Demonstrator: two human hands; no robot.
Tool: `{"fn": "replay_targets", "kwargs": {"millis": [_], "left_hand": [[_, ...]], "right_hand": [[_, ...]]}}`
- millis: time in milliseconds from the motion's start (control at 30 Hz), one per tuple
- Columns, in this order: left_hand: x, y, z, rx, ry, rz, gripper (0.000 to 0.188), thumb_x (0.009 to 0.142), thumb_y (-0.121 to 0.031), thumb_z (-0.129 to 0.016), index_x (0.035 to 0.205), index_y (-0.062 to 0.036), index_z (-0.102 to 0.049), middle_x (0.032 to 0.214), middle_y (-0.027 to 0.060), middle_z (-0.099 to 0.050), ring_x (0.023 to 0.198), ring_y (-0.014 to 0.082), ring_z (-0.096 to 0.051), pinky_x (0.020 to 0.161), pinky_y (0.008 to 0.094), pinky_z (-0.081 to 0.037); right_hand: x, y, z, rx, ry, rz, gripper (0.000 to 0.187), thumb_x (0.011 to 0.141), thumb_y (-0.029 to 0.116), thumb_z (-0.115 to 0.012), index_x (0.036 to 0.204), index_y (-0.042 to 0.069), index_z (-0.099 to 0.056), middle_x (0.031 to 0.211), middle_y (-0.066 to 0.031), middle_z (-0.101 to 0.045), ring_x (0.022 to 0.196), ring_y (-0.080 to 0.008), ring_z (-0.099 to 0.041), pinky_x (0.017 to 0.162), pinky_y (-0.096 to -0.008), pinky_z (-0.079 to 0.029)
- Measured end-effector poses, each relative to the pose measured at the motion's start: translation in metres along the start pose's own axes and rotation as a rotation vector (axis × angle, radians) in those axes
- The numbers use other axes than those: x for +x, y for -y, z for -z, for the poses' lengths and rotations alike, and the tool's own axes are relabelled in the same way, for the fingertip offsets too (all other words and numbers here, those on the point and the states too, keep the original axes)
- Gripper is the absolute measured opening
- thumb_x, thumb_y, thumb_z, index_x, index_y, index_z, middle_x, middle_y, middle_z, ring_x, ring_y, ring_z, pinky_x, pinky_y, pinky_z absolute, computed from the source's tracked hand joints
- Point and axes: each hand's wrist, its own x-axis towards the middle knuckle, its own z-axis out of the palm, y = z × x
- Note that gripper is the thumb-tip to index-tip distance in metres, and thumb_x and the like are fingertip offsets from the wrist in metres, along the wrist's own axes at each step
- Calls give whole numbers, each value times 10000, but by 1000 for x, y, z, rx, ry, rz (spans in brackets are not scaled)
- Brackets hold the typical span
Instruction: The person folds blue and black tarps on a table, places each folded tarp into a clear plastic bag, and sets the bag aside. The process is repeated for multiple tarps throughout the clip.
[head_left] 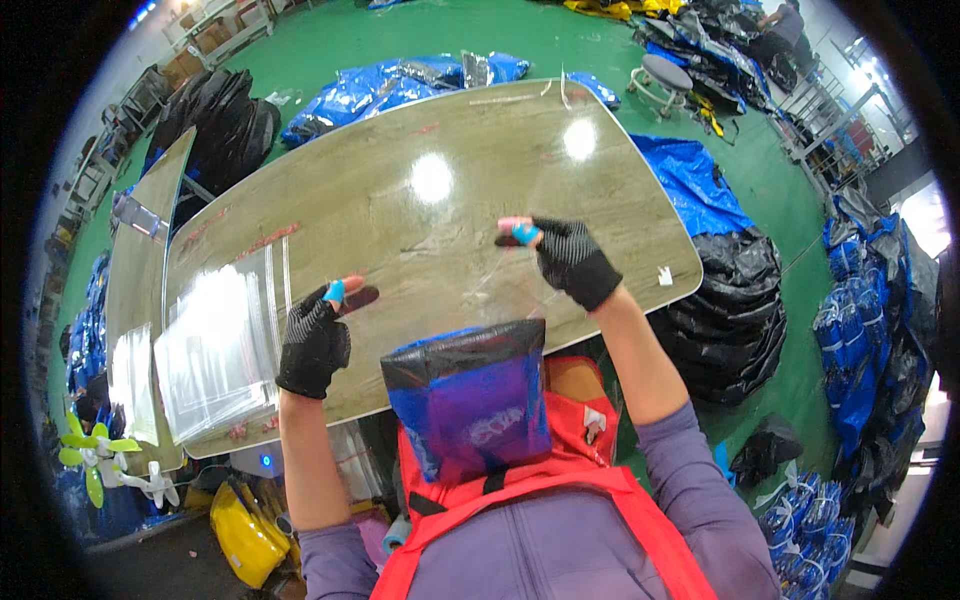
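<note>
My left hand [315,345], in a black glove with bare fingertips and blue tape round one finger, is over the left part of a wood-look table [360,220]. Its fingers point inward, apart, with nothing visible in them. My right hand [570,260], gloved and taped in the same way, hovers over the table's right part. Its fingers stretch left and are slightly parted; I make out nothing held. Between my forearms, a blue and black folded package [470,400] in clear plastic rests against my red apron [575,420] at the near edge. Neither hand touches it.
Clear plastic bags [220,350] lie stacked at the table's left. A phone [140,215] and a small green fan [95,450] are farther left. Blue packages [390,85] lie beyond the table, black sheeting [725,310] at its right. A stool [665,80] stands behind.
</note>
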Motion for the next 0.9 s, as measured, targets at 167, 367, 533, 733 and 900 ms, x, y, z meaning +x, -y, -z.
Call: {"fn": "replay_targets", "kwargs": {"millis": [167, 367, 533, 733, 900], "left_hand": [[-35, 25, 1, -116, 100, -178, 467, 962, -413, -509, 1145, 4, -615, 1394, 227, -459, 1235, 328, -499, 1001, 425, -421], [-82, 40, 14, 824, 302, -489, 335, 763, -69, -535, 1057, -17, -687, 1344, 209, -531, 1300, 303, -469, 1084, 412, -326], [-66, 19, -18, 657, -307, -667, 307, 832, -98, -485, 1072, 18, -637, 1271, 203, -575, 1151, 318, -552, 993, 390, -406], [-49, 138, -58, 61, -241, -208, 878, 875, -285, -605, 1510, -44, -48, 1468, 162, -343, 1330, 278, -357, 1104, 416, -278], [-3, 198, 27, 92, -106, 171, 718, 924, -323, -548, 1489, -63, -189, 1457, 155, -360, 1311, 273, -361, 1085, 434, -296]], "right_hand": [[-43, 6, -2, 119, 249, 130, 350, 946, 311, -584, 1106, 9, -660, 1355, -184, -513, 1242, -302, -514, 1033, -418, -427], [-116, -38, 18, -1167, 219, 693, 379, 709, 258, -660, 1088, 249, -685, 1378, -109, -512, 1252, -328, -488, 1078, -502, -333], [-99, 16, -25, -858, -4, 938, 339, 683, 255, -714, 989, 117, -671, 1084, -146, -650, 1032, -371, -590, 959, -506, -412], [-85, -49, -25, -1164, -67, 702, 542, 780, 374, -635, 1269, 154, -560, 1272, -169, -562, 1200, -349, -517, 1027, -543, -357], [-113, -138, 226, -885, -1372, 543, 405, 844, 118, -501, 1233, 28, -571, 1160, -235, -600, 1082, -400, -564, 976, -425, -432]]}}
